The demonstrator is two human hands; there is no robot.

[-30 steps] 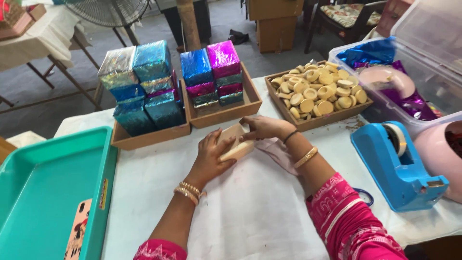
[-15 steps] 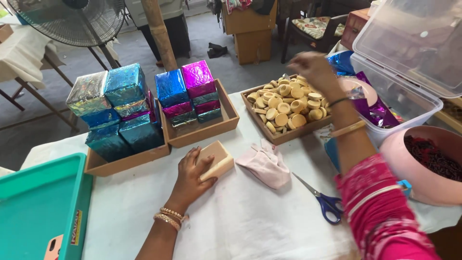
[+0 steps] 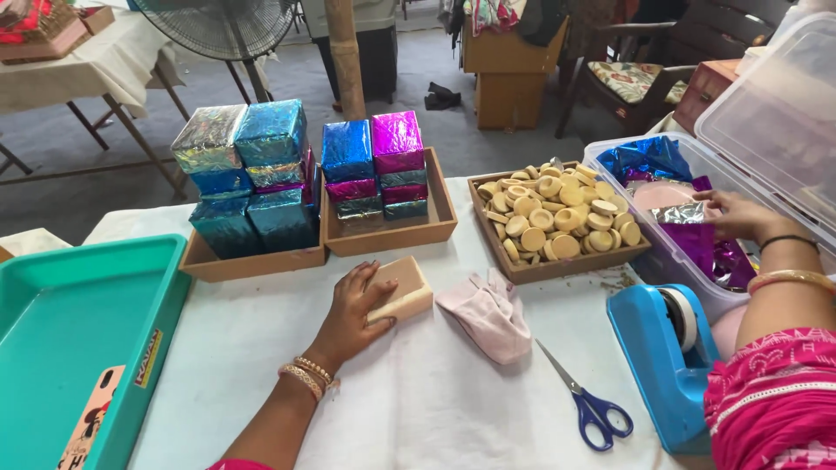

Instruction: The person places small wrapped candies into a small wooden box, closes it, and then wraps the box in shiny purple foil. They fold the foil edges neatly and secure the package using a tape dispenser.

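White cloth covers the tabletop point(image 3: 261, 348), which stands in a room with a fan and cardboard boxes on the grey floor behind it. At its middle the left hand point(image 3: 353, 305) lies palm-down with its fingers curled over the near edge of a tan block of soap point(image 3: 402, 289), pinning the block flat on the cloth so that it seems kept from sliding while the other arm is away. The right hand point(image 3: 736, 218) reaches into the clear plastic bin point(image 3: 644, 252) at the far right, its fingers closed on a silver sheet of foil point(image 3: 684, 213) that lies on top of purple and blue sheets; the bin's lid is tipped back, which leaves the stack open to the reach. Just beside the soap lies a crumpled pink cloth point(image 3: 488, 313), and near that a pair of blue-handled scissors point(image 3: 588, 405) and a blue tape dispenser point(image 3: 666, 365), both set on the right-hand side, within easy reach of that arm. Beyond the soap, a wooden tray point(image 3: 557, 265) holds a heap of round tan soap discs, and two more wooden trays point(image 3: 392, 235) to its left carry stacks of foil-wrapped boxes in blue, teal, silver and magenta, ranged along the far edge well apart from the working space. A teal plastic tray point(image 3: 70, 322) sits at the left edge with a phone point(image 3: 87, 426) lying in its near corner.
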